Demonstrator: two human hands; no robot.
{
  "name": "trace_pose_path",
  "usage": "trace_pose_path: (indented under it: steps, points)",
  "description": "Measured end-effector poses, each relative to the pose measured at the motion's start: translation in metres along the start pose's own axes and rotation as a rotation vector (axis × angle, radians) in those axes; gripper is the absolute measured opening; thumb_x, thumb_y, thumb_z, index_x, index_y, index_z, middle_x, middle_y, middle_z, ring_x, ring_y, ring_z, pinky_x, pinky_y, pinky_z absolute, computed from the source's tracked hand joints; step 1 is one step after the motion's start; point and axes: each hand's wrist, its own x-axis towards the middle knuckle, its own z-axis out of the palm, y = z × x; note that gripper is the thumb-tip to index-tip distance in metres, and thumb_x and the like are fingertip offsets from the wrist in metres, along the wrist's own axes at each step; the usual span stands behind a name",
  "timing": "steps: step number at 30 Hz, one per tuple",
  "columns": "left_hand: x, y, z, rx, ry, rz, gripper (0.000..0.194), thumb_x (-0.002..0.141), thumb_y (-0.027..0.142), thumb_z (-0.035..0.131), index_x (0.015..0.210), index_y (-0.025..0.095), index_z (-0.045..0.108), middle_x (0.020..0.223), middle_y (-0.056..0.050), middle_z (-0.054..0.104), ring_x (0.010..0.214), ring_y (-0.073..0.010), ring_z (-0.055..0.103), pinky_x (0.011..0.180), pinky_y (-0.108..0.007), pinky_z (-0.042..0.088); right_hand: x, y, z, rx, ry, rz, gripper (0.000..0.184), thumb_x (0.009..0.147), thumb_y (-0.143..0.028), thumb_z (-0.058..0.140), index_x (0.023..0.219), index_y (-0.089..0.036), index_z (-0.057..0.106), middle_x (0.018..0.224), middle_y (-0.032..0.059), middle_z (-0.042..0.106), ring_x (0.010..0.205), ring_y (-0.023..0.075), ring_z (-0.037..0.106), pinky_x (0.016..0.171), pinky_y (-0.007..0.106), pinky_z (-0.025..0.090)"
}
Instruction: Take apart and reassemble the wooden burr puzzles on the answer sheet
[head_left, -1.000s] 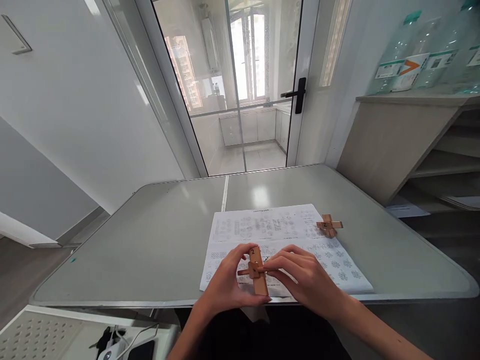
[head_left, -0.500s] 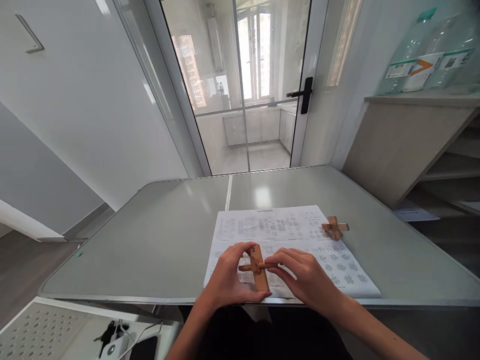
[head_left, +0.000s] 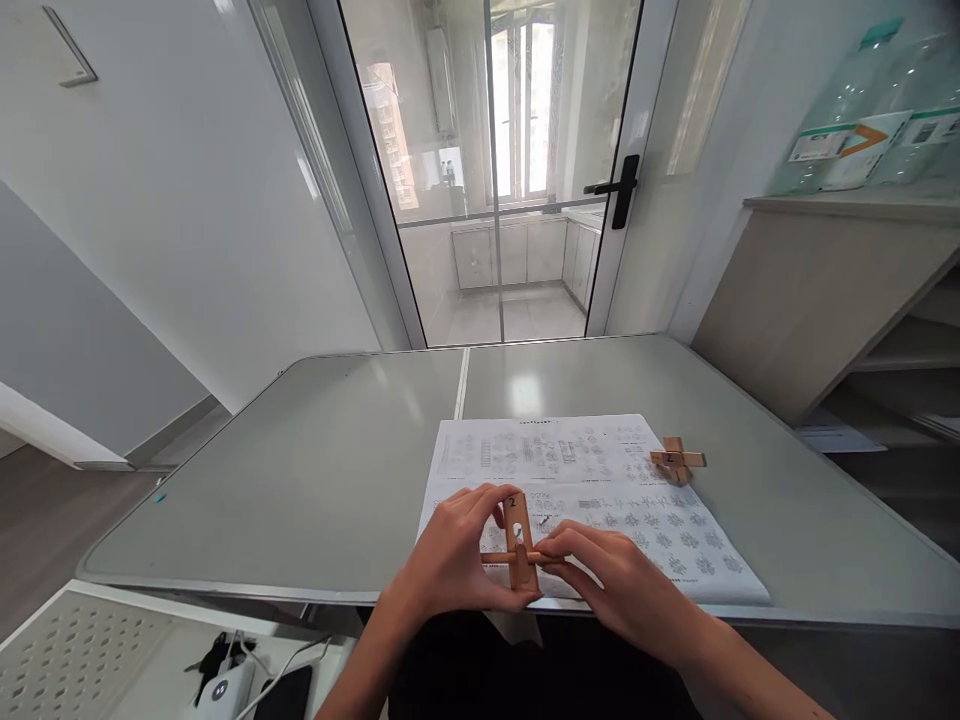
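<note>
Between thumb and fingers, my left hand [head_left: 454,550] grips a flat wooden puzzle piece [head_left: 523,577] by its two ends. The piece stands upright, is marked "2" near its top, and has a hole in its middle. A thin wooden stick [head_left: 495,558] passes crosswise at its lower half. My right hand [head_left: 611,575] pinches the stick's right end. A second wooden puzzle [head_left: 677,460], cross-shaped and also marked "2", lies on the right edge of the printed sheet [head_left: 480,450] under my hands.
The grey table [head_left: 360,470] has a raised rim. At lower left, a white perforated tray [head_left: 112,640] holds keys [head_left: 214,655], a white charger [head_left: 225,690] with cable and a black phone [head_left: 285,695]. Plastic bottles [head_left: 832,130] stand on a cabinet at right. A glass door is behind.
The stick has slid down from the middle of the flat piece to its lower half, and the hole now shows. My right hand has moved lower with it. The camera view has shifted slightly.
</note>
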Motion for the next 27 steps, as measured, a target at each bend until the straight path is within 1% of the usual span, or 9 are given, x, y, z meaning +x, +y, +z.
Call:
trace_pose_path:
  steps: [3, 6, 9, 12, 16, 19, 22, 24, 27]
  points:
    - [0.000, 0.002, -0.002, 0.030, 0.004, 0.016, 0.072, 0.063, 0.036, 0.084, 0.128, 0.027, 0.054, 0.111, -0.005, 0.071, 0.092, -0.0272, 0.069, 0.088, -0.039, 0.052, -0.001, -0.002, 0.003, 0.003, 0.044, -0.028, 0.017, 0.110, -0.021, 0.043, 0.114, -0.027, 0.058, 0.096, 0.0023, 0.069, 0.077, 0.0170, 0.070, 0.068, 0.030, 0.058]
    - [-0.002, 0.004, -0.001, 0.083, 0.023, 0.037, 0.077, 0.064, 0.036, 0.085, 0.132, 0.027, 0.050, 0.114, -0.006, 0.070, 0.096, -0.0283, 0.069, 0.086, -0.039, 0.052, -0.004, 0.000, 0.008, 0.014, 0.089, -0.014, 0.014, 0.109, -0.019, 0.046, 0.110, -0.027, 0.057, 0.100, 0.0030, 0.071, 0.084, 0.0187, 0.073, 0.074, 0.032, 0.060]
    - [-0.003, 0.007, 0.003, 0.115, 0.047, 0.051, 0.079, 0.063, 0.036, 0.086, 0.132, 0.026, 0.049, 0.115, -0.008, 0.070, 0.098, -0.0295, 0.069, 0.087, -0.040, 0.052, -0.008, 0.003, 0.013, 0.009, 0.150, 0.017, 0.012, 0.107, -0.018, 0.050, 0.110, -0.028, 0.057, 0.102, 0.0034, 0.073, 0.089, 0.0203, 0.074, 0.077, 0.033, 0.061]
    - [-0.002, 0.012, 0.006, 0.097, 0.035, 0.060, 0.075, 0.063, 0.037, 0.085, 0.128, 0.025, 0.050, 0.109, -0.006, 0.070, 0.091, -0.0271, 0.068, 0.082, -0.039, 0.053, -0.010, 0.004, 0.013, 0.016, 0.207, 0.059, 0.014, 0.106, -0.017, 0.052, 0.113, -0.028, 0.056, 0.104, 0.0031, 0.074, 0.093, 0.0213, 0.075, 0.080, 0.034, 0.061]
    - [-0.003, 0.016, 0.007, 0.062, 0.029, 0.021, 0.077, 0.060, 0.037, 0.089, 0.126, 0.025, 0.052, 0.107, -0.005, 0.069, 0.089, -0.0260, 0.066, 0.081, -0.040, 0.055, -0.007, 0.001, 0.007, 0.068, 0.207, 0.146, 0.011, 0.106, -0.021, 0.053, 0.111, -0.029, 0.059, 0.105, 0.0022, 0.074, 0.095, 0.0218, 0.075, 0.084, 0.035, 0.060]
    - [-0.003, 0.016, 0.008, -0.063, 0.043, 0.003, 0.084, 0.060, 0.038, 0.092, 0.131, 0.027, 0.050, 0.114, -0.005, 0.067, 0.100, -0.0274, 0.065, 0.089, -0.044, 0.056, -0.004, -0.003, 0.004, 0.184, 0.200, 0.241, 0.008, 0.105, -0.028, 0.055, 0.105, -0.028, 0.062, 0.101, 0.0019, 0.075, 0.095, 0.0219, 0.074, 0.086, 0.035, 0.059]
    - [-0.003, 0.014, 0.015, -0.268, 0.066, -0.019, 0.089, 0.061, 0.039, 0.093, 0.136, 0.030, 0.047, 0.126, -0.006, 0.062, 0.109, -0.0265, 0.062, 0.090, -0.041, 0.060, -0.003, -0.006, 0.006, 0.349, 0.229, 0.347, 0.011, 0.104, -0.035, 0.057, 0.099, -0.027, 0.062, 0.098, 0.0020, 0.075, 0.096, 0.0228, 0.075, 0.088, 0.036, 0.058]
    - [-0.003, 0.011, 0.022, -0.362, 0.097, -0.036, 0.089, 0.061, 0.039, 0.094, 0.137, 0.030, 0.047, 0.129, -0.007, 0.059, 0.109, -0.0259, 0.061, 0.087, -0.039, 0.062, -0.002, -0.005, 0.008, 0.432, 0.241, 0.404, 0.015, 0.103, -0.040, 0.059, 0.098, -0.026, 0.060, 0.096, 0.0025, 0.076, 0.096, 0.0241, 0.075, 0.088, 0.037, 0.059]
    - [-0.002, 0.008, 0.028, -0.368, 0.130, -0.043, 0.087, 0.061, 0.040, 0.094, 0.135, 0.029, 0.049, 0.125, -0.007, 0.059, 0.106, -0.0252, 0.061, 0.087, -0.041, 0.063, -0.002, -0.003, 0.005, 0.460, 0.189, 0.444, 0.017, 0.101, -0.043, 0.061, 0.101, -0.025, 0.063, 0.105, 0.0050, 0.076, 0.102, 0.0259, 0.074, 0.093, 0.040, 0.057]
